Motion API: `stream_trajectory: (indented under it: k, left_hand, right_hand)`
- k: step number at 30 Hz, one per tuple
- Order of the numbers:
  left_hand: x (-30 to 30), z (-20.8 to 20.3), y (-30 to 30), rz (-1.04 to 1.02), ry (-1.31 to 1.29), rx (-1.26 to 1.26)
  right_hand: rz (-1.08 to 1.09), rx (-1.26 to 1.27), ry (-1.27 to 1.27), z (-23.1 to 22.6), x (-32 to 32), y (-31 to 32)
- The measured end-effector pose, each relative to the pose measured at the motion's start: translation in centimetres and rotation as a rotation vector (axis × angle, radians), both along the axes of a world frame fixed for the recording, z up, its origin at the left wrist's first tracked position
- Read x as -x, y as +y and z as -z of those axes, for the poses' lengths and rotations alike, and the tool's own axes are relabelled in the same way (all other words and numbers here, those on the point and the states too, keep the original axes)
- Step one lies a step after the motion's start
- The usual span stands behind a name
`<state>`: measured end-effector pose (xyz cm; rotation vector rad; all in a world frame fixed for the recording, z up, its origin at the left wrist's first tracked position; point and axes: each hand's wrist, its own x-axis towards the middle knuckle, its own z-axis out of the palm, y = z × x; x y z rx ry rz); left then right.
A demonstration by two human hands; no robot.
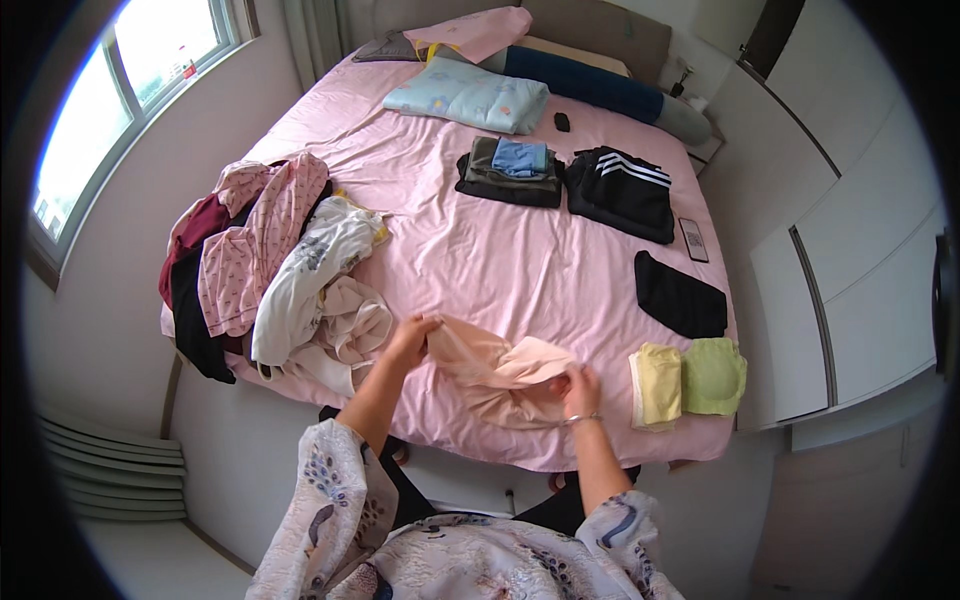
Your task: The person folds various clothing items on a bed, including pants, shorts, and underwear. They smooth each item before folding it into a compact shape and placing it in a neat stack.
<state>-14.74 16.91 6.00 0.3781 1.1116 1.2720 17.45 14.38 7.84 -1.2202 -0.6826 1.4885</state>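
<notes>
Left hand [413, 338] and right hand [578, 391] are closed on opposite sides of a peach garment [488, 368] near the foot of the bed [470, 265]; creases could be set by uneven pulling.

The cloth [475, 355] is plain peach; under it, the sheet [450, 250] is pink. Left of the cloth, a shirt [262, 245] is pink with small dark marks, too small to make out, and a top [290, 308] is white with a grey print. Right of it, a stack [659, 385] is pale yellow, a bundle [713, 375] light green. Beyond it, a pile [622, 200] is black with white stripes, a quilt [460, 95] pale blue, flowered.
</notes>
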Motion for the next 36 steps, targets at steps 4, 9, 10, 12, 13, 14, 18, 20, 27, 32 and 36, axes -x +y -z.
stream_trajectory:
  k: [4, 9, 10, 12, 13, 14, 18, 20, 27, 32, 36]
  left_hand:
    - [1.5, -6.4, 5.3, -0.088, -0.062, -0.192]
    - [-0.2, -18.9, 7.1, -0.199, 0.088, -0.501]
    - [-0.5, -20.0, 6.7, -0.212, 0.132, -0.551]
    - [-0.8, -20.6, 5.6, -0.246, 0.203, -0.598]
    - [-1.1, -20.4, 4.8, -0.259, 0.235, -0.618]
    - [-1.0, -19.7, 3.7, -0.269, 0.258, -0.629]
    - [-0.8, -13.6, -1.9, -0.282, 0.348, -0.557]
    - [-0.5, -8.8, -5.1, -0.309, 0.361, -0.400]
    - [-0.9, 4.2, -12.3, -0.205, 0.304, 0.087]
    - [-1.2, 2.2, -12.1, -0.115, 0.373, 0.114]
    - [0.3, 3.9, -12.2, -0.082, 0.305, 0.073]
  right_hand:
    - [0.246, -0.263, 0.014, -7.9, -3.3, 6.6]
    - [0.264, -0.434, 0.106, -19.0, -5.6, 8.8]
    - [0.245, -0.446, 0.103, -19.7, -5.8, 8.3]
    - [0.211, -0.452, 0.092, -20.0, -6.1, 7.7]
    - [0.203, -0.442, 0.080, -19.2, -6.5, 7.1]
    - [0.184, -0.423, 0.074, -17.9, -6.4, 6.5]
    - [0.155, -0.302, 0.088, -11.3, -6.2, 2.5]
    - [0.129, -0.178, 0.073, -6.6, -5.9, -0.1]
    - [0.141, 0.300, 0.110, 5.6, -6.9, -6.0]
    - [0.086, 0.315, 0.071, 4.7, -6.8, -5.7]
    - [0.055, 0.258, -0.036, 4.9, -7.1, -5.6]
